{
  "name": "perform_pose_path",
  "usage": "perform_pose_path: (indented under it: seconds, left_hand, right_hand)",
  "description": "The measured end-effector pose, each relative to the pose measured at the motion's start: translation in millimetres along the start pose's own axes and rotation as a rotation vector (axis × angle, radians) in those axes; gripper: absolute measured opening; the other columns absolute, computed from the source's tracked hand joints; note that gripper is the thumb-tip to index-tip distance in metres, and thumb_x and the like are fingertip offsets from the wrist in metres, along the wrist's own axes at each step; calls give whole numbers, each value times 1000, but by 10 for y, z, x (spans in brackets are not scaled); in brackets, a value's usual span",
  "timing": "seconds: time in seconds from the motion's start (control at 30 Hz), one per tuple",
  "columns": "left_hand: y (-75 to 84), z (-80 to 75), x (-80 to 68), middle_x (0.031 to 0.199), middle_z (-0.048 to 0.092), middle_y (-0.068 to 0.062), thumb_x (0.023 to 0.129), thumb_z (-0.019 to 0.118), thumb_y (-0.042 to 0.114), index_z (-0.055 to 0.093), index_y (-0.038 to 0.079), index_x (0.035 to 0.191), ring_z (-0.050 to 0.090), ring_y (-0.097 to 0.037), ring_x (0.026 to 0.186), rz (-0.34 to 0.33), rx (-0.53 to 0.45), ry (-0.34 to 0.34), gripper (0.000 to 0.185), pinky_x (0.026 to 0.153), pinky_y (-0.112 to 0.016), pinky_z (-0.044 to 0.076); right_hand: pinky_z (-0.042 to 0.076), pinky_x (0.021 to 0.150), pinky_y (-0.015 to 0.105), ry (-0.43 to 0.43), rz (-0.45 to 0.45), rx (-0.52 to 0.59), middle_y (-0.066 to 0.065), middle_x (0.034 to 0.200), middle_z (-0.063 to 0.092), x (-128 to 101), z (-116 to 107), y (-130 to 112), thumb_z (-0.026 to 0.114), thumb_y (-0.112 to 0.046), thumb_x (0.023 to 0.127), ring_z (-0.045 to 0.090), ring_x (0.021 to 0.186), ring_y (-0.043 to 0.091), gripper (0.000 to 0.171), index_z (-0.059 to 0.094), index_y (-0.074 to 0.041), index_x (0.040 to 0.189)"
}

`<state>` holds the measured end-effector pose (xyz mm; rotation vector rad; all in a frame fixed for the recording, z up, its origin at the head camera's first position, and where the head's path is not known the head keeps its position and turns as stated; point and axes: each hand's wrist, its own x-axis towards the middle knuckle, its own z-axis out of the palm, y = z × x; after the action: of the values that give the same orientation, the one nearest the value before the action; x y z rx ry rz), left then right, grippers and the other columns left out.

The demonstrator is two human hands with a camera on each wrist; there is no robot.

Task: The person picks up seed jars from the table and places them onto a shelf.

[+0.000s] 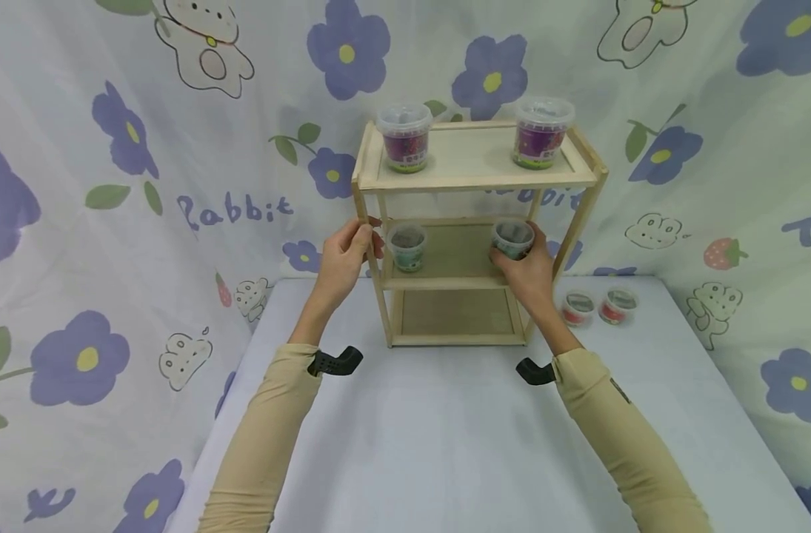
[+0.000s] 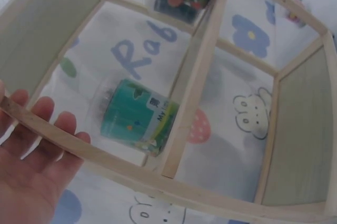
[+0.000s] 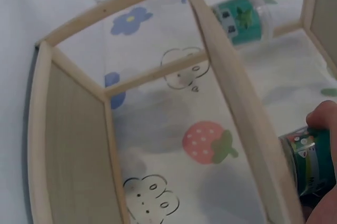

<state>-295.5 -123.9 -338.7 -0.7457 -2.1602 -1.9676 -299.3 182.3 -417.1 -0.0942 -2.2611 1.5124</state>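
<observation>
A wooden three-level shelf rack (image 1: 472,283) stands before me. My left hand (image 1: 345,255) holds its left front post (image 2: 113,155), thumb in front and fingers behind. My right hand (image 1: 528,274) grips a clear plastic tub with a green label (image 1: 512,238) at the right of the middle level, thumb on the near side. In the right wrist view that tub (image 3: 308,158) is partly cut off by the frame edge. A matching green-labelled tub (image 1: 407,248) stands upright at the left of the middle level, close to my left fingers; its label shows in the left wrist view.
Two lidded tubs with purple labels, one left (image 1: 405,141) and one right (image 1: 542,135), stand on the top level. Two small red-labelled tubs, a nearer (image 1: 577,309) and a farther one (image 1: 618,307), sit on the white table (image 1: 438,437) right of the rack. A patterned curtain (image 1: 232,148) hangs behind.
</observation>
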Motion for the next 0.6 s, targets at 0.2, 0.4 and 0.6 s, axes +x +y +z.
perform_pose_path:
  seconds: [0.2, 0.4, 0.6]
  left_hand:
    - [-181, -36, 42, 95, 54, -34, 107, 43, 22, 60, 2, 118, 55, -44, 88, -1, 1, -7, 29, 85, -39, 53]
    - [-198, -24, 50, 93, 56, -28, 107, 43, 26, 61, 3, 119, 57, -38, 87, 0, 14, -7, 31, 86, -37, 53]
    - [-14, 13, 12, 95, 54, -33, 108, 41, 20, 59, -2, 119, 54, -45, 88, 4, 26, -5, 31, 87, -42, 52]
  right_hand:
    - [47, 95, 56, 4, -6, -124, 25, 135, 54, 59, 44, 108, 75, -32, 85, 56, 118, 41, 88, 26, -7, 154]
    - [47, 95, 58, -22, -9, -123, 28, 135, 52, 85, 23, 116, 74, -31, 87, 55, 119, 44, 88, 23, -5, 154]
    - [48, 91, 58, -20, -8, -145, 29, 134, 53, 99, 69, 112, 71, -32, 89, 58, 116, 44, 88, 20, -4, 154]
